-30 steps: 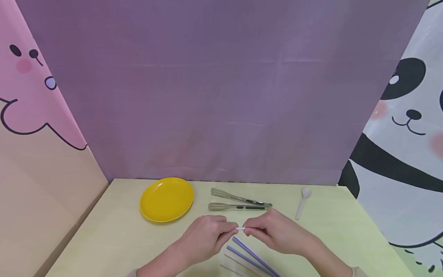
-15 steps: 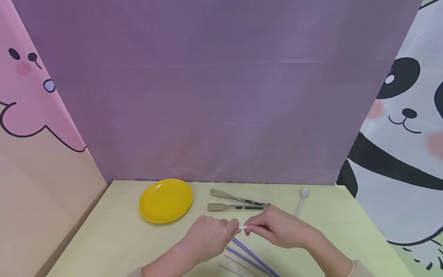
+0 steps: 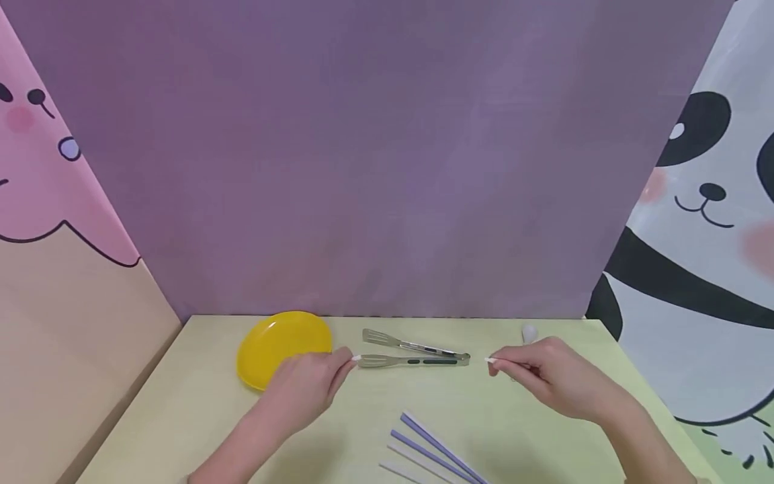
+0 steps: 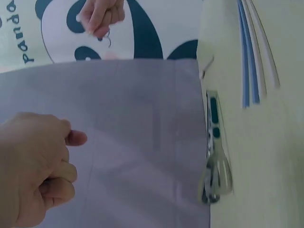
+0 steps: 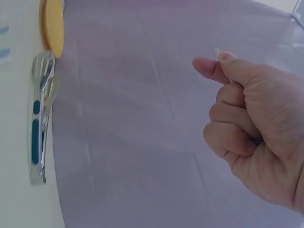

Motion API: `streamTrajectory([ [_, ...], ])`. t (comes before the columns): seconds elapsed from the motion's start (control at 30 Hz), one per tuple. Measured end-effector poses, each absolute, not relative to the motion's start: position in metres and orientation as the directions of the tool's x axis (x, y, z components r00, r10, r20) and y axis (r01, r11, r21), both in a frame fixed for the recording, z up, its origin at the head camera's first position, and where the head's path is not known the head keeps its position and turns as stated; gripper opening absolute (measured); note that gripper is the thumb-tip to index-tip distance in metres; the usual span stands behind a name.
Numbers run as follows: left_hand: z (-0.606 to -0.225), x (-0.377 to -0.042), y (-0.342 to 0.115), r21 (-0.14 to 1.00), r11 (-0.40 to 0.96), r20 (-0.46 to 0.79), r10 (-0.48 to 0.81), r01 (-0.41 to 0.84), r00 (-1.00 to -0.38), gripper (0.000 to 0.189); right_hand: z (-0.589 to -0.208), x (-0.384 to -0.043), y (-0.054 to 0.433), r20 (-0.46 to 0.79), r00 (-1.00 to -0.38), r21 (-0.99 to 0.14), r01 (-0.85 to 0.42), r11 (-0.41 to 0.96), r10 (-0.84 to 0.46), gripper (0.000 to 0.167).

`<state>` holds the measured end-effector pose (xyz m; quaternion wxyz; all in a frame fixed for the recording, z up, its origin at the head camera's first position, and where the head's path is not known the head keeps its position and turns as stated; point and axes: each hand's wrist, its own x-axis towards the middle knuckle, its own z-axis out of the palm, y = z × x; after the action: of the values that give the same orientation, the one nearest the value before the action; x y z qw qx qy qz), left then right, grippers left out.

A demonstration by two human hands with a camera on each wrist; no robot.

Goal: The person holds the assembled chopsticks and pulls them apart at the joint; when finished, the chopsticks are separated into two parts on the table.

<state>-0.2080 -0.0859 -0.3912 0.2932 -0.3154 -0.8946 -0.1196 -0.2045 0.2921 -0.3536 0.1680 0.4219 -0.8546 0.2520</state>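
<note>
My left hand (image 3: 305,390) is raised in front of the yellow plate, pinching a small white piece (image 3: 356,357) between thumb and forefinger. Its other fingers are curled, as the left wrist view shows. Well to the right, my right hand (image 3: 556,376) pinches another small white piece (image 3: 489,359) with thumb and fingertip. The tip of that bit (image 5: 217,51) pokes out above the thumb in the right wrist view. Most of each piece is hidden by the fingers, and I cannot tell what it is.
A yellow plate (image 3: 302,329) stands at the back left, partly behind my left hand. Silver tongs (image 3: 432,361) lie between the hands at the back. A white spoon (image 3: 529,333) is mostly hidden behind my right hand. Several long purple and white sticks (image 3: 443,449) lie at the front.
The hands were together at one white bit in the middle. They have moved apart, left hand leftward, right hand rightward, both higher, each with a white piece in its fingertips.
</note>
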Motion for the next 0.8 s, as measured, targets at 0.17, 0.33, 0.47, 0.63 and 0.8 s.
streamTrajectory([
  [0.17,-0.385,-0.211,-0.080,-0.033,0.653,0.645,0.592,0.756,-0.483,0.021,-0.346,-0.207,0.285,0.457,-0.593,-0.236,-0.800,0.552,-0.663,0.030],
  [0.33,-0.389,-0.210,-0.089,0.019,0.634,0.610,0.605,0.773,-0.512,0.008,-0.352,-0.205,0.306,0.430,-0.650,-0.303,-0.758,0.578,-0.627,0.030],
  [0.47,-0.392,-0.209,-0.107,0.081,0.627,0.560,0.614,0.775,-0.555,0.007,-0.360,-0.203,0.326,0.380,-0.697,-0.336,-0.717,0.611,-0.608,0.029],
  [0.63,-0.402,-0.210,-0.132,0.211,0.617,0.484,0.608,0.758,-0.629,0.019,-0.373,-0.199,0.343,0.380,-0.717,-0.322,-0.695,0.643,-0.585,0.034],
  [0.8,-0.413,-0.213,-0.153,0.277,0.613,0.405,0.624,0.740,-0.669,0.027,-0.386,-0.197,0.358,0.393,-0.729,-0.313,-0.680,0.663,-0.561,0.035],
])
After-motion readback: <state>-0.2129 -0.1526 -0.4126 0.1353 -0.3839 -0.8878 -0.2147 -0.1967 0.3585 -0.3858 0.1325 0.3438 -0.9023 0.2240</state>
